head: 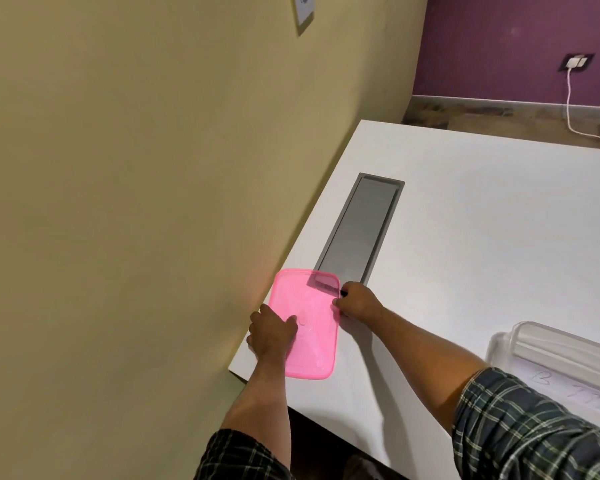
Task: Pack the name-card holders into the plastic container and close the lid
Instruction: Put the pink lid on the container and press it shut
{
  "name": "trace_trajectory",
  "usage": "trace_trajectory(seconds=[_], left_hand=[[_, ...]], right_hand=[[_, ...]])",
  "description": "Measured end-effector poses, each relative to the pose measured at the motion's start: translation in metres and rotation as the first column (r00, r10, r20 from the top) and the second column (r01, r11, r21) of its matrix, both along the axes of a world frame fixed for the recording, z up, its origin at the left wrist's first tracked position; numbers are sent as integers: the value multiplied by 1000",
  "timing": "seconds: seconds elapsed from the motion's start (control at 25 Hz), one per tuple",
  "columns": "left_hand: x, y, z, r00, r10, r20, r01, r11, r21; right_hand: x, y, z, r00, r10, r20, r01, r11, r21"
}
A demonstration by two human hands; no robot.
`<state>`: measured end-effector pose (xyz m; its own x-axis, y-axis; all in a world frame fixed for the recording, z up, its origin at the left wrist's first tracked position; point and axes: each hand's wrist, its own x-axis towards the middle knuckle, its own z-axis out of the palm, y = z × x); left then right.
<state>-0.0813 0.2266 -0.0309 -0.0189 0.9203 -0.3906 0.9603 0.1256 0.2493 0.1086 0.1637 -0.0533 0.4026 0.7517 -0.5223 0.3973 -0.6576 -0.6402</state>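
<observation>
A translucent pink lid [309, 306] lies flat on the white table [465, 220] near its left edge, by the wall. My left hand [271, 332] rests on the lid's left side with its thumb on top. My right hand [357, 301] pinches the lid's right edge with closed fingers. At the right edge of the view stands the clear plastic container [548, 344], open on top. Inside it I can make out white cards with writing [568, 389], partly cut off by my right sleeve and the frame.
A grey recessed cable hatch [357, 230] runs away from the lid's far corner, and the lid overlaps its near end. A yellow wall [136, 202] stands close on the left. A white cable [570, 109] hangs from a socket on the purple wall.
</observation>
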Motion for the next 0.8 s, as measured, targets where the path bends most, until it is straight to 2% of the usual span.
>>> trace_trajectory(seconds=[0.08, 0.24, 0.32, 0.4, 0.52, 0.68, 0.8], left_hand=[[4, 1, 6, 997, 45, 63, -46, 999, 16], [15, -5, 25, 931, 88, 354, -110, 993, 42], [25, -9, 37, 854, 71, 515, -86, 996, 6], [35, -11, 48, 734, 134, 665, -72, 990, -121], [59, -20, 71, 641, 191, 743, 33, 961, -275], [103, -43, 102, 592, 198, 782, 220, 893, -392], [132, -59, 123, 581, 115, 805, 418, 808, -417]], right_hand=[[5, -4, 1, 998, -40, -50, 41, 999, 19], [21, -24, 20, 981, -142, -129, 160, 976, 147], [35, -37, 37, 970, -209, -125, 234, 942, 240], [56, -51, 53, 953, -284, -109, 304, 902, 307], [90, -79, 80, 931, -349, -108, 363, 856, 368], [135, -130, 108, 933, -355, -64, 347, 832, 432], [163, -168, 117, 927, -367, -76, 366, 843, 395]])
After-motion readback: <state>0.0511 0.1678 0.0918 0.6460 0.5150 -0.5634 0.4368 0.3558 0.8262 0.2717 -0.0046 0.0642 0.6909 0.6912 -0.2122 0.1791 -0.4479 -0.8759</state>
